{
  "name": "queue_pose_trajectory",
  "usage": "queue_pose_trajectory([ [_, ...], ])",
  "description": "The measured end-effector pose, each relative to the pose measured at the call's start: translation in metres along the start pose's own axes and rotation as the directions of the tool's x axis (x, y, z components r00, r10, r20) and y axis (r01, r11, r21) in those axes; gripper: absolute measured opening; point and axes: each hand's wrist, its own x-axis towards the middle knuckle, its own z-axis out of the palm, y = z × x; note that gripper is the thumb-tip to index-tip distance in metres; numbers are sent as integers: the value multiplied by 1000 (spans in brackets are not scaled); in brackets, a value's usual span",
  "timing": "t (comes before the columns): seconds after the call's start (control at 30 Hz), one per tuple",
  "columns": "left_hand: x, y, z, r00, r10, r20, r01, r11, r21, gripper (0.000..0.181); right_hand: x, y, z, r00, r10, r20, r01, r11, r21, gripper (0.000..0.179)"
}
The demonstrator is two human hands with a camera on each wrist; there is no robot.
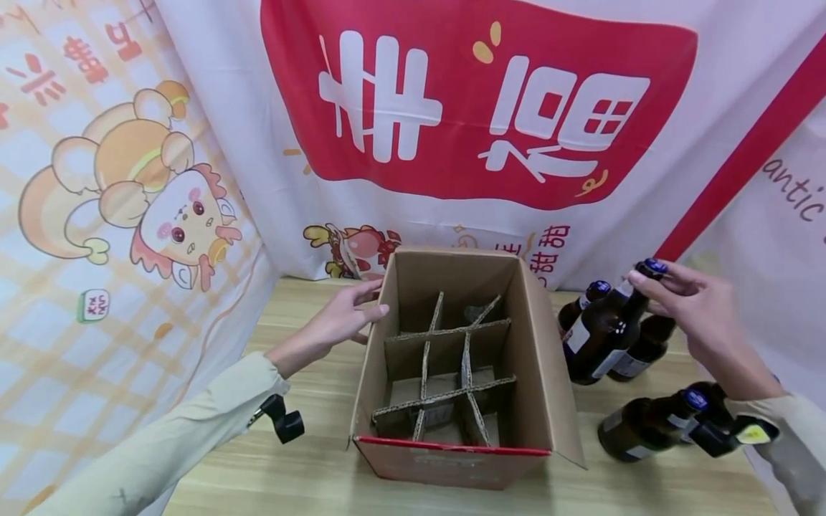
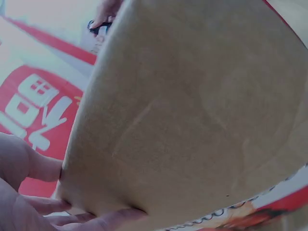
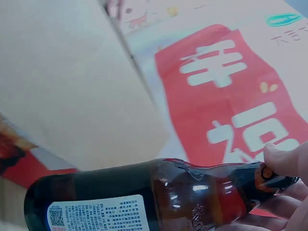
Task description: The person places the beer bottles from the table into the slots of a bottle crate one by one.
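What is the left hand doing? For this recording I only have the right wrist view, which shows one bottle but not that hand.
Observer: The left hand grips the left rim of the cardboard box.
Operator: Understood. How is its inside laid out?
Observer: Crossed cardboard dividers split it into compartments.
Operator: And outside it, on the right?
Observer: More brown glass bottles stand there on the wood-grain table.

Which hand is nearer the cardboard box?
Left. The left hand grips the cardboard box on its left side; the right hand is apart, to its right, holding a bottle.
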Motion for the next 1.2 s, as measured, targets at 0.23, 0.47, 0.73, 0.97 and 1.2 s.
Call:
queue_pose_trajectory([
  [0.23,0,-5,-3,999,-37,14,38,993,-114,68,5,-27,-4,998,4,-64,-4,1000,-3,19],
  [0.47,2,-6,-2,999,-51,0,51,986,-161,68,9,-54,-2,983,-112,-148,92,987,-134,23],
  [0.73,4,-8,0,998,-60,-3,58,980,-188,67,9,-88,19,961,-211,-181,201,977,-69,46],
  [0.97,4,-6,-4,999,-48,2,47,977,-207,67,15,-111,57,960,-262,-101,274,952,134,51],
  [1.2,2,-7,-3,998,-63,8,63,975,-214,67,22,-118,97,925,-379,-20,376,924,-75,44],
])
